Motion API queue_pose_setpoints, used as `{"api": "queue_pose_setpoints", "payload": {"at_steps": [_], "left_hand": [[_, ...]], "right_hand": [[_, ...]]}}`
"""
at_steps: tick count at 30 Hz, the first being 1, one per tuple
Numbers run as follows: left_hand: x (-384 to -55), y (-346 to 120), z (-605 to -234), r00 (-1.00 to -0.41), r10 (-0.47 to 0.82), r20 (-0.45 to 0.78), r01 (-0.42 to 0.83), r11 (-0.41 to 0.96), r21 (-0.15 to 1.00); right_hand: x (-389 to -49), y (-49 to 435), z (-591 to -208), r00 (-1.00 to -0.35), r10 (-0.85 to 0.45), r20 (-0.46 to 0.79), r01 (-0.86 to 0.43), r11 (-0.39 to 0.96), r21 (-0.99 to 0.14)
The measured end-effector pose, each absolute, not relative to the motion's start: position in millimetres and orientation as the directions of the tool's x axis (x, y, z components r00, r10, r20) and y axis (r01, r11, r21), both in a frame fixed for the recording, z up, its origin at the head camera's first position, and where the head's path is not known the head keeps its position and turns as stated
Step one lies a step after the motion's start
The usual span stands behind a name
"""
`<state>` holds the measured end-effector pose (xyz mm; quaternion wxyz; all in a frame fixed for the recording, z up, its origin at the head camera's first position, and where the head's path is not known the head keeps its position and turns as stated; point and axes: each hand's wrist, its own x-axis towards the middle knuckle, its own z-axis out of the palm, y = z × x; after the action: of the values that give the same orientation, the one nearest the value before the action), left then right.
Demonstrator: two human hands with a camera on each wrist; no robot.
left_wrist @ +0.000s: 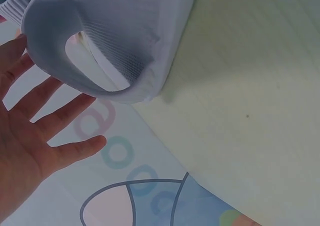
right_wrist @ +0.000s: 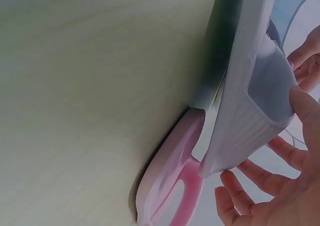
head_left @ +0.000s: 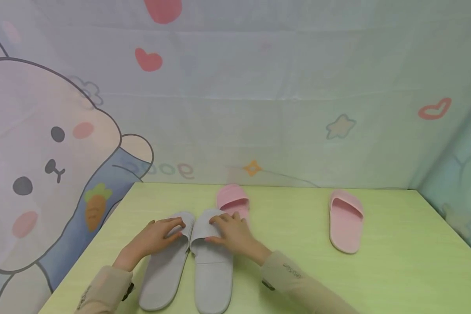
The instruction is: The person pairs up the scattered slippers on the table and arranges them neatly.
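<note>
Two grey slippers lie side by side at the front of the table, toes pointing away. My left hand (head_left: 155,237) is over the strap of the left grey slipper (head_left: 162,279); in the left wrist view its fingers (left_wrist: 60,116) are spread and fairly straight at the strap's edge. My right hand (head_left: 235,233) rests on the strap of the right grey slipper (head_left: 213,283). Its fingers are apart and gently bent along the strap in the right wrist view. Just behind that slipper is a pink slipper (head_left: 232,194), partly hidden by it and by my right hand.
Another pink slipper (head_left: 346,222) lies apart on the right side of the pale green table (head_left: 290,248). A printed cloth (head_left: 235,109) with a cartoon bear and hearts hangs behind the table's back edge. More printed cloth stands along the right side.
</note>
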<state>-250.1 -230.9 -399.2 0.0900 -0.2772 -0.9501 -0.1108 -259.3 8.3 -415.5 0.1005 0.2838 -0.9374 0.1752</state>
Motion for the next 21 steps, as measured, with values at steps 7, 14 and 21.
{"api": "queue_pose_setpoints", "payload": {"at_steps": [7, 14, 21], "left_hand": [[-251.3, -239.3, -399.0, -0.817, 0.525, 0.236, 0.565, 0.812, 0.149], [-256.1, -246.9, -396.6, -0.792, 0.562, 0.239, 0.602, 0.784, 0.150], [-257.8, -250.5, -396.9, -0.803, 0.551, 0.228, 0.590, 0.788, 0.176]], "right_hand": [[-261.3, 0.2, -418.0, -0.829, -0.485, 0.278, -0.553, 0.783, -0.286], [-261.7, -7.1, -419.7, -0.844, -0.472, 0.256, -0.536, 0.769, -0.348], [-263.1, -12.3, -421.2, -0.850, -0.461, 0.254, -0.526, 0.766, -0.369]]}}
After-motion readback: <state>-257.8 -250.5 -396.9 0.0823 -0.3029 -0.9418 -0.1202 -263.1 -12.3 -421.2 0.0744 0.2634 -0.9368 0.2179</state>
